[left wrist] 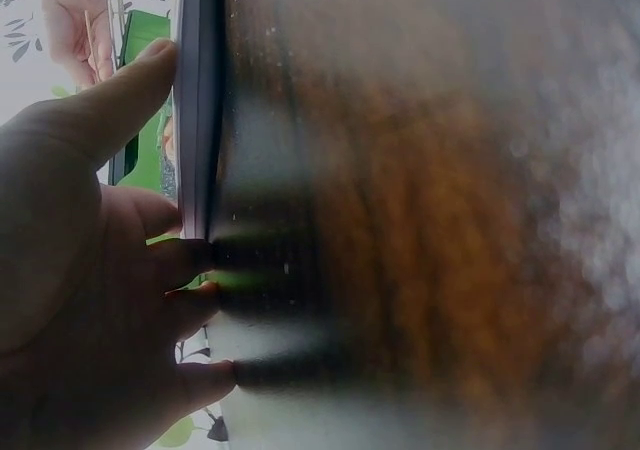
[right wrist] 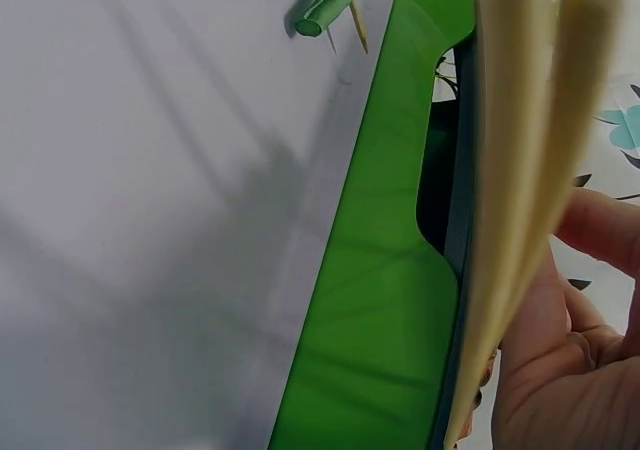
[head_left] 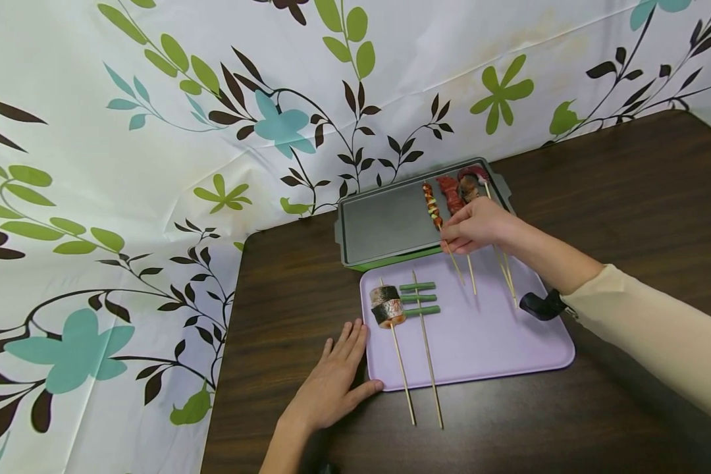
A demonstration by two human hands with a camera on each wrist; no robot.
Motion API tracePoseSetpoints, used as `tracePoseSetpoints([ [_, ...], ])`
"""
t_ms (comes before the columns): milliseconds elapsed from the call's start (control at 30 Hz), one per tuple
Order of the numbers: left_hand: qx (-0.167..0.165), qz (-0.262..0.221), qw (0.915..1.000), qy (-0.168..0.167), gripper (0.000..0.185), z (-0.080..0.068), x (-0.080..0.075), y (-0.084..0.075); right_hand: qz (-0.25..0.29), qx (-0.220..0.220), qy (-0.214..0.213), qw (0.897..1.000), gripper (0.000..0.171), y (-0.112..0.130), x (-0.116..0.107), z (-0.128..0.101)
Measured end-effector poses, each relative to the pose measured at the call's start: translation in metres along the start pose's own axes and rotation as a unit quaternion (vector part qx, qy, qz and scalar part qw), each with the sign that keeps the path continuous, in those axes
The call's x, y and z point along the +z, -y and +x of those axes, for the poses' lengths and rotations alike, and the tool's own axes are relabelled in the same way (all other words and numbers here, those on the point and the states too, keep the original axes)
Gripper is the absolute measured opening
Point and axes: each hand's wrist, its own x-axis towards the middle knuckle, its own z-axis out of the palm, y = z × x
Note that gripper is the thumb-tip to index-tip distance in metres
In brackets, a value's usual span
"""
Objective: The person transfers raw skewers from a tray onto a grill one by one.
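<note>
My right hand [head_left: 476, 224] is over the front edge of a grey griddle [head_left: 385, 227], pinching the stick of a skewer with small brown and pale green pieces [head_left: 432, 205]. Beside that lie a red meat skewer [head_left: 450, 193] and, at the far right, darker skewered pieces [head_left: 473, 172], partly hidden by the hand. Blurred sticks [right wrist: 520, 170] cross the right wrist view. My left hand [head_left: 328, 385] rests spread on the table, thumb touching the rim of a lilac tray [head_left: 492, 342]. On the tray are a fish-like skewer with dark skin [head_left: 386, 306] and a green bean skewer [head_left: 421, 298].
The griddle sits on a green base [right wrist: 370, 250] directly behind the tray, which stands on a dark wooden table [head_left: 290, 296]. A leaf-patterned cloth [head_left: 343, 99] hangs behind the table. Stick ends overhang the tray's front edge.
</note>
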Motion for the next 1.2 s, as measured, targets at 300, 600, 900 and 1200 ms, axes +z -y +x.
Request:
tracePoseSetpoints([
  [300,0.000,-0.005,1.0000,0.001,0.091,0.000,0.000,0.000,-0.022,-0.010,0.002,1.000,0.039,-0.001,0.000,-0.003],
  [600,-0.001,-0.003,1.0000,0.002,0.090,0.000,0.002,0.001,-0.044,-0.022,-0.003,0.999,0.042,0.000,0.003,-0.010],
  [900,-0.001,-0.002,1.0000,0.002,0.090,0.000,0.001,0.000,-0.049,-0.028,-0.007,0.998,0.040,-0.001,0.005,-0.016],
  [1200,0.004,0.000,1.0000,0.001,0.090,0.000,0.000,0.001,-0.069,-0.052,-0.001,0.996,0.040,0.001,0.010,-0.033],
])
